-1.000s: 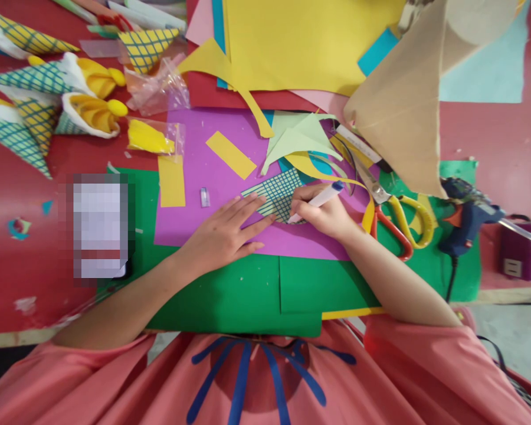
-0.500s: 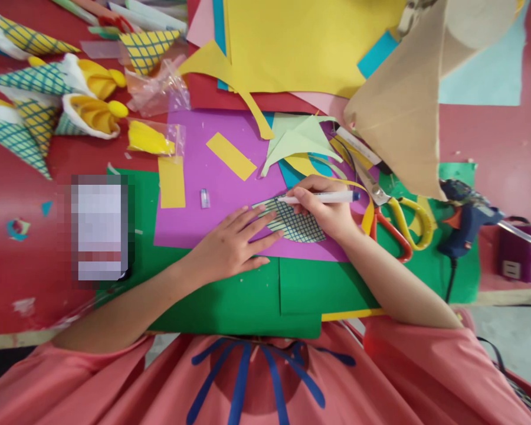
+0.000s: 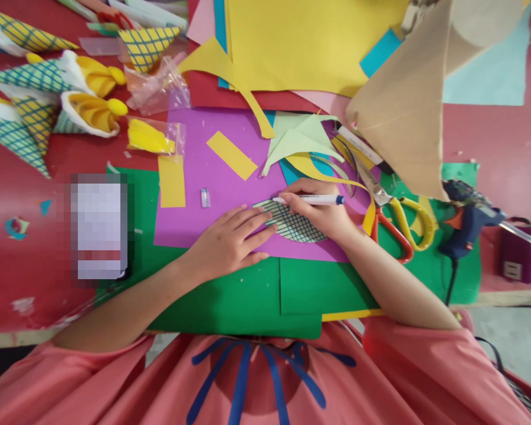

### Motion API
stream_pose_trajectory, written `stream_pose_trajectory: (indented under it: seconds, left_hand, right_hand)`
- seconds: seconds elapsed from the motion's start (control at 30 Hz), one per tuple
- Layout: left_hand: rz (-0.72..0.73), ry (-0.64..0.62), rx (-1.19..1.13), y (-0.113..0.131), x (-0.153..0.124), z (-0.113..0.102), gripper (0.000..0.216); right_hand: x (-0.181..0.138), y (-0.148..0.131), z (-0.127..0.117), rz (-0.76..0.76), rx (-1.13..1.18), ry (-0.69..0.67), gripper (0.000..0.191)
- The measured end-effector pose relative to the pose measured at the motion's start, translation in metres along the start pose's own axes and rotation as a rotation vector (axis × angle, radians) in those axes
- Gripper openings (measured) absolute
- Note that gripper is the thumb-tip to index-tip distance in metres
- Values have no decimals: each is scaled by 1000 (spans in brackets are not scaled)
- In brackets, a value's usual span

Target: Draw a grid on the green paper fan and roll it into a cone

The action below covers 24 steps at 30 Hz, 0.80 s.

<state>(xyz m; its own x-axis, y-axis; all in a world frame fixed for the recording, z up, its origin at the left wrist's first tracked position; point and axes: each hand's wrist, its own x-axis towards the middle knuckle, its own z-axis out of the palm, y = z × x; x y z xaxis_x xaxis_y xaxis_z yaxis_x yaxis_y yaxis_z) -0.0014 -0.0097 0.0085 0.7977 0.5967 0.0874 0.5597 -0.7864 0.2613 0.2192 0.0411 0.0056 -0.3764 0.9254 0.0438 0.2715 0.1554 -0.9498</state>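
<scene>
My right hand (image 3: 323,209) is closed round a white marker (image 3: 319,199) with a blue end, its tip at the upper left part of a pale green fan-shaped piece (image 3: 298,227). Dark crossed lines cover much of that piece; toward its left end they run mostly one way. My left hand (image 3: 230,239) lies flat with fingers spread, its fingertips on the left end of the piece. Beneath both is a purple sheet (image 3: 190,227) on green sheets (image 3: 230,304). A small clear cap (image 3: 205,198) lies left of the piece.
Scissors (image 3: 396,221), a blue glue gun (image 3: 464,227) and a brown cone (image 3: 400,100) stand or lie to the right. Pale green offcuts (image 3: 301,141) and yellow strips (image 3: 231,155) lie beyond my hands. Lattice-patterned cones (image 3: 30,77) are at the upper left, above a blurred rectangle (image 3: 100,230).
My right hand and the marker have shifted left along the fan-shaped piece. The fingers of my left hand have drawn back slightly to the left.
</scene>
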Motion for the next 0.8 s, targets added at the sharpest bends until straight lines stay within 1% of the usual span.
stream_pose_trajectory:
  seconds: [0.37, 0.67, 0.8]
  left_hand:
    - [-16, -2, -38, 0, -1, 0, 41]
    - [9, 12, -9, -1, 0, 0, 39]
    - [8, 8, -4, -1, 0, 0, 40]
  right_hand:
    - [-1, -1, -2, 35, 35, -6, 25]
    - [0, 0, 0, 12, 1, 11, 20]
    - [0, 1, -1, 26, -5, -19, 19]
